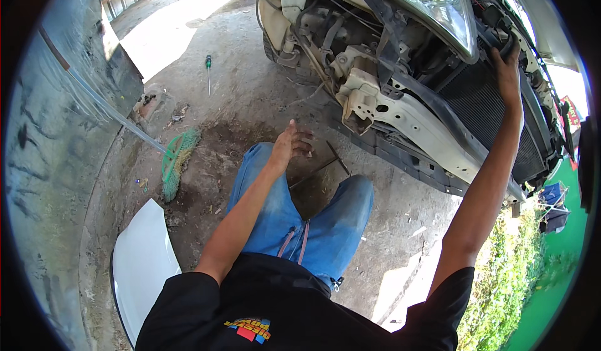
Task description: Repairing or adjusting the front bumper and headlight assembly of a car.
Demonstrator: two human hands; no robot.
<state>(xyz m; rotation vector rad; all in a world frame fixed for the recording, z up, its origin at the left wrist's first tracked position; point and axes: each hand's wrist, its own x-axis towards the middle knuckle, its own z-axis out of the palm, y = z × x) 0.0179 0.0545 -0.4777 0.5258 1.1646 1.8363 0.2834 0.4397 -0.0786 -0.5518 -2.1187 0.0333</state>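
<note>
Far left: a grey wall (56,132), scuffed with dark marks. Broom (178,163) at the wall's foot, handle slanting up toward the wall, green bristles splayed. Below it, a curved white panel (144,263) with a dark edge, just left of the person's shoulder. Further up, a screwdriver (208,64) lies on the bare, dirty ground, green handle pointing away from the person.

Left hand (292,143): raised in front of the left knee, touching nothing that shows. Fingers loosely curled, palm partly open; a small pale spot at the fingertips, cannot tell what. Worn blue jeans (256,179), knees bent and spread. Between the knees, on the ground, a dark T-shaped tool (338,157).

From centre to right: the car front (388,50), bumper cover off, just ahead of the knees. White metal beam (438,135) runs slantwise across it; clear headlight (432,7) above, dark radiator (482,104) behind the beam.

Right hand (508,69): arm stretched over the beam, hand at the radiator's upper end beside the headlight. Fingers bent against a black part there; cannot tell whether they grip it.

Far right: sunlit plants (501,269), a dark blue bundle (554,207), green wall (563,288).
</note>
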